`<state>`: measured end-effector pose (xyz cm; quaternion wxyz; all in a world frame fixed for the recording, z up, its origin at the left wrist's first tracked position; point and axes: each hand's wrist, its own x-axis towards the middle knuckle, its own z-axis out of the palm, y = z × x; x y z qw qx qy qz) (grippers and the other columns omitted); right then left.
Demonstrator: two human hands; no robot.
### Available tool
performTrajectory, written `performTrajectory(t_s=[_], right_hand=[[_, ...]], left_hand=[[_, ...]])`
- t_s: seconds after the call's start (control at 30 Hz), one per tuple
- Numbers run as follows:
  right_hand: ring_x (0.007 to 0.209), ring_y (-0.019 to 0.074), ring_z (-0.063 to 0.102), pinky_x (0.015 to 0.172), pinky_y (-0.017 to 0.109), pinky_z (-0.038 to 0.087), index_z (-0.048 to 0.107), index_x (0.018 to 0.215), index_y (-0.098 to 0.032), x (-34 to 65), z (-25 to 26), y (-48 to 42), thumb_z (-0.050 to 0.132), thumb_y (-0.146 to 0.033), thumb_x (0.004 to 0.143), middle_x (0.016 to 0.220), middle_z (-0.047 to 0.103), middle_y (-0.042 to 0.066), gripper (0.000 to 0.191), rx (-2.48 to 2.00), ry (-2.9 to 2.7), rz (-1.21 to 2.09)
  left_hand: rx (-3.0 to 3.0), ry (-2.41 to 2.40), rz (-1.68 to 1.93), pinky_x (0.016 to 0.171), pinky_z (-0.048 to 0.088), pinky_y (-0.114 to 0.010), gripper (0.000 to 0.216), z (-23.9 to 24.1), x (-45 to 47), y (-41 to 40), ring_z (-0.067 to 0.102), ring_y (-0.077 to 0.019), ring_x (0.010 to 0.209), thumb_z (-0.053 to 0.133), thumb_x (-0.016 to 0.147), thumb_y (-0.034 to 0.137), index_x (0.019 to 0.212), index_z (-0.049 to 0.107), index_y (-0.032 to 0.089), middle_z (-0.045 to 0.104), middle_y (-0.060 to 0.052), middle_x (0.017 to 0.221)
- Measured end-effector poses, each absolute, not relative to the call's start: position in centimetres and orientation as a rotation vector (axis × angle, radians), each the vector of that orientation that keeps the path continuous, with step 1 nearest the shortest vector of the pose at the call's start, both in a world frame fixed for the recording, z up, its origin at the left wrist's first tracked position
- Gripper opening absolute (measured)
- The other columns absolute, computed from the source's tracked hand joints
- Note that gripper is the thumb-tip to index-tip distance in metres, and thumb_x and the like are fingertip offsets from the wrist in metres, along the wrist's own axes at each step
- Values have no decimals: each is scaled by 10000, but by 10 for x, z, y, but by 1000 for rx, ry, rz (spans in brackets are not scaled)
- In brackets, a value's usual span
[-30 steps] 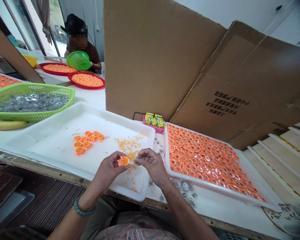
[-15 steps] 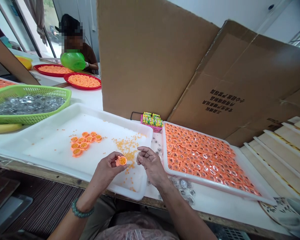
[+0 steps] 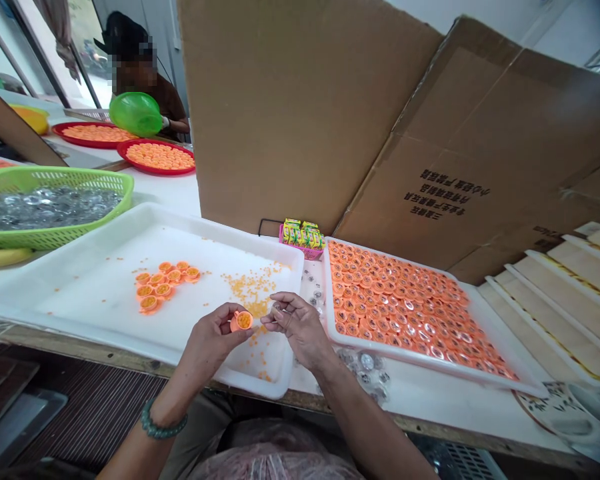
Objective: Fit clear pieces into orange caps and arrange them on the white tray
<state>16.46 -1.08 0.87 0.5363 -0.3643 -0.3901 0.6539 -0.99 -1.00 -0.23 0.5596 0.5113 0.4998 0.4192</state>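
Note:
My left hand (image 3: 215, 337) grips a small orange toy cup (image 3: 243, 321) with yellow beads inside, its mouth tilted towards me. Close to its right, my right hand (image 3: 300, 327) is pinched on a small clear plastic piece (image 3: 277, 307), mostly hidden by the fingers. Both hands are above the right end of a white tray (image 3: 100, 313). Loose yellow beads (image 3: 247, 287) are scattered in that tray. Several bead-filled orange cups (image 3: 163, 290) stand grouped left of my hands.
A second white tray (image 3: 533, 383) holds rows of covered orange cups (image 3: 400, 300). Clear pieces (image 3: 367, 363) lie in front of it; more fill a green basket (image 3: 80, 230). A pink basket (image 3: 313, 253) holds yellow-green packets. Cardboard (image 3: 290, 120) stands behind. A co-worker (image 3: 173, 110) holds a green bowl (image 3: 136, 113).
My right hand has moved slightly left, its fingertips now nearer the cup in my left hand. The view has shifted a little, moving the background left and up.

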Motion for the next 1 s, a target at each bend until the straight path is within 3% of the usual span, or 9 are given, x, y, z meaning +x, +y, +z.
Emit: performTrajectory(t_s=[0.17,0.37,0.5,1.0], right_hand=[[740,120,583,758,261,453,644,834,-196,165,4,-9,741,-247,649,771,604,-4,215,-888,-904,1441],[669,102,499,634,226,417,631,897,-215,165,3,-8,726,-238,662,725,526,-17,255,-841,-901,1440],[671,98,515,675,252,431,628,1016,-223,166,3,-10,693,-291,713,752,506,-17,317,-824,-995,1477],[686,115,600,668,274,519,624,971,-212,168,6,-16,659,-313,748,726,530,-22,248,-824,-1169,1477]], left_hand=[[1205,1167,981,626,455,-250,319,-5,-10,-9,578,-159,687,722,631,330,886,590,193,617,21,720],[1211,1166,994,629,447,-236,310,-7,-11,-9,568,-149,695,726,640,318,893,607,185,626,11,749],[1181,1143,992,668,460,-255,344,-10,-11,-9,588,-170,734,738,625,335,909,614,183,647,-4,785],[1193,1152,972,673,476,-259,378,-10,-10,-9,600,-175,740,744,614,382,911,612,188,655,-2,780]])
